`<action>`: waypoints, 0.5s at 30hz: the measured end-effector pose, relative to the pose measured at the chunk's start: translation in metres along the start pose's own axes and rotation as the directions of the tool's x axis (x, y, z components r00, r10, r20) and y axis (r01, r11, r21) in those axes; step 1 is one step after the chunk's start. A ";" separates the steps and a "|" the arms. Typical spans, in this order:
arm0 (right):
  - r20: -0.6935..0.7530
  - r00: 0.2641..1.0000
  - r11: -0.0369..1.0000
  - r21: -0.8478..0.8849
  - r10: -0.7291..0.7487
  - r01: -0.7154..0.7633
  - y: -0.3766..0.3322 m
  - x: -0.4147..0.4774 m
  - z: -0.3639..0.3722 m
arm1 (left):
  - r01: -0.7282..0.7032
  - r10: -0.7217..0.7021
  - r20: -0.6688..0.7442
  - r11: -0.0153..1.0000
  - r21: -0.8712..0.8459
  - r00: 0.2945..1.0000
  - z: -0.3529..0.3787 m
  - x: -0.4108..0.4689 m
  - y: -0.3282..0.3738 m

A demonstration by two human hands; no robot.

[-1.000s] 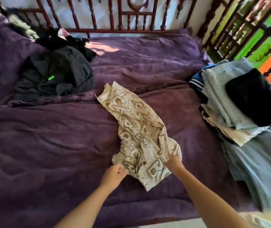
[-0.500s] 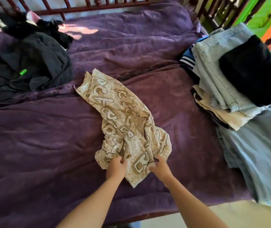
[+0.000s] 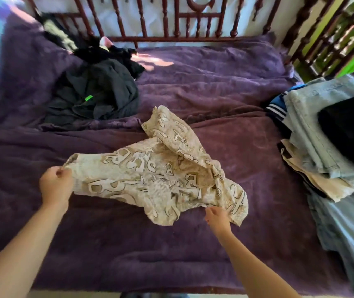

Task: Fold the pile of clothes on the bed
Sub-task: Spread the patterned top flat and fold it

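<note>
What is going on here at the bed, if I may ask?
A person is folding laundry on a purple-covered bed. The left hand grips one end of a beige letter-print garment and the right hand pinches its near edge, with it spread between them. A heap of dark clothes lies unfolded at the back left; a stack of folded clothes sits at the right.

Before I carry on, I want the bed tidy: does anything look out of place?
The dark clothes lie crumpled at the far left, unlike the folded stack on the right. Nothing looks spilled or damaged.
</note>
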State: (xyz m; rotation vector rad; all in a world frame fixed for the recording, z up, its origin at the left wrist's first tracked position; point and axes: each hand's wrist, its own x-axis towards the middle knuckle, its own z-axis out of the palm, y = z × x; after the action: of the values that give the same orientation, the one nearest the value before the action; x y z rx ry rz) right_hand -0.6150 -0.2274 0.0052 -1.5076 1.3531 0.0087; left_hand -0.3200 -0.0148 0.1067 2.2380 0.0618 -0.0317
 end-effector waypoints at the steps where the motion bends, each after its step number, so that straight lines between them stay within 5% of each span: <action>1: -0.001 1.000 1.000 -0.014 0.004 -0.004 -0.003 -0.002 0.006 | 0.013 -0.012 -0.034 1.000 0.022 0.999 -0.018 0.018 -0.011; 7: -0.022 1.000 0.976 -0.219 0.001 -0.006 -0.022 -0.019 0.042 | 0.195 -0.180 -0.093 0.963 0.186 0.979 -0.060 0.143 -0.138; 10: 0.004 1.000 0.927 -0.375 0.002 0.000 -0.033 -0.023 0.061 | 0.281 -0.272 -0.074 0.908 0.310 0.959 -0.066 0.126 -0.121; 15: -0.041 0.996 0.939 -0.330 0.085 -0.094 -0.039 -0.023 0.082 | -0.035 -0.075 0.237 0.902 0.430 0.969 -0.027 0.048 -0.110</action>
State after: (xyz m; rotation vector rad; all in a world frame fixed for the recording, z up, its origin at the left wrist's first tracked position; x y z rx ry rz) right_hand -0.5466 -0.1641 0.0094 -1.7268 1.4950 0.2888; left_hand -0.2777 0.0762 0.0353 2.6586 -0.0664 -0.3710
